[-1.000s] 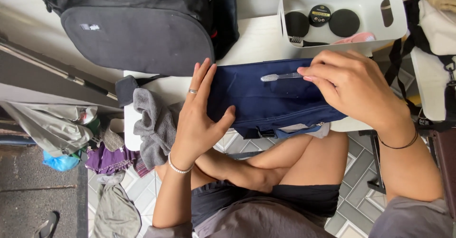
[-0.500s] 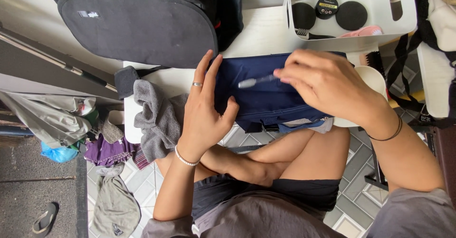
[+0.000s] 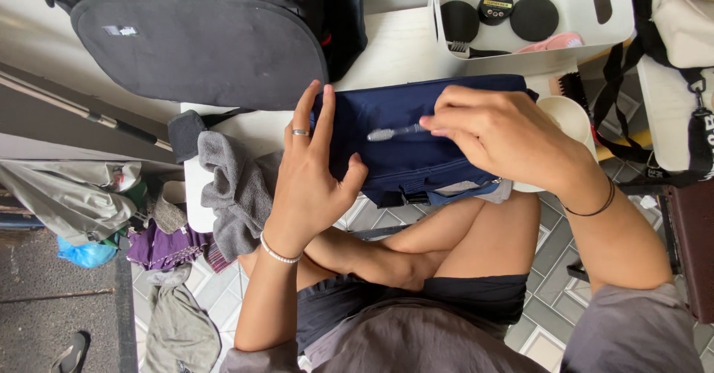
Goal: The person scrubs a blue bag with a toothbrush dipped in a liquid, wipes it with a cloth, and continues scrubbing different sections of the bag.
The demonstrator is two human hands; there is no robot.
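Navy cloth (image 3: 416,131), folded, lies on the white surface (image 3: 256,131) in front of me; its near edge hangs over the surface rim, w/ a lighter layer peeking out underneath, can't tell what that is. A small pale brush (image 3: 393,131) rests across the cloth, bristle head toward 9 o'clock. Handle end disappears under my right hand (image 3: 506,139), whose grip is closed on that brush handle; fingertips mostly hidden from here. Left hand (image 3: 312,172) lies flat on the cloth's 9 o'clock side, fingers apart & stretched toward 12, holding nothing, just pressing. Grey towel (image 3: 234,191) bunched just beside that hand at 9. Black bag (image 3: 201,38) at 11 o'clock, top cut off by frame. White bin (image 3: 610,23) at 1 o'clock w/ round black tins (image 3: 533,17) inside, partly cut off. White cup (image 3: 569,116) at 3, mostly hidden behind my right wrist.
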